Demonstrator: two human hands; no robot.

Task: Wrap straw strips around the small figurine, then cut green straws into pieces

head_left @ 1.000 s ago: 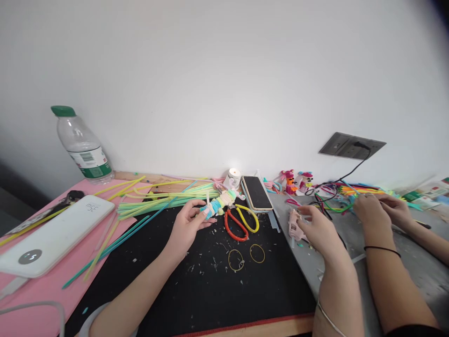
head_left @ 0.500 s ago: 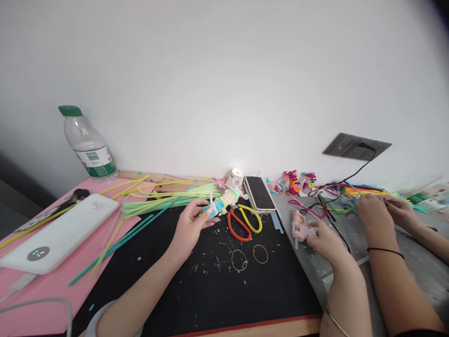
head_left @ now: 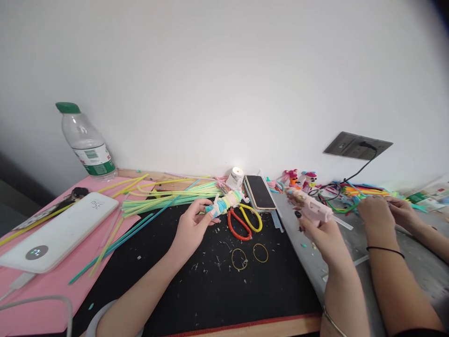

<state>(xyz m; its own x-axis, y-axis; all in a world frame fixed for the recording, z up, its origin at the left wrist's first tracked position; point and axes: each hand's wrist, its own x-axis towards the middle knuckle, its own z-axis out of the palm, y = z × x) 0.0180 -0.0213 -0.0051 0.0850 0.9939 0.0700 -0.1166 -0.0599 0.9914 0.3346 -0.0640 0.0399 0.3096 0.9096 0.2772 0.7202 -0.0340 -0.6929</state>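
Between the thumb and fingers of my left hand (head_left: pixel 197 220) is a small pipe cleaner figure (head_left: pixel 224 203) in blue, yellow and green. It is held tilted above the black mat (head_left: pixel 196 299). My right hand (head_left: pixel 321 236) grips a pale pink glue gun (head_left: pixel 314 208) by its handle, raised over the grey surface with its dirty nozzle end pointing left. Just below the figure lie scissors with a red and a yellow handle loop (head_left: pixel 239 224); their blades are hidden. Two thin yellowish rings (head_left: pixel 260 253) rest on the mat among scattered scraps.
Green pipe cleaners (head_left: pixel 168 199) lie behind my left hand. A phone (head_left: pixel 259 193) and a white spool (head_left: pixel 235 178) stand near the wall. At left are a power bank (head_left: pixel 63 229) and a bottle (head_left: pixel 91 150). A co-worker's hands (head_left: pixel 377 215) work at right, near a black cord (head_left: pixel 363 168).
My right hand has lifted the glue gun off the grey surface and turned it, so it now points left. My left hand holds the figure in nearly the same place.
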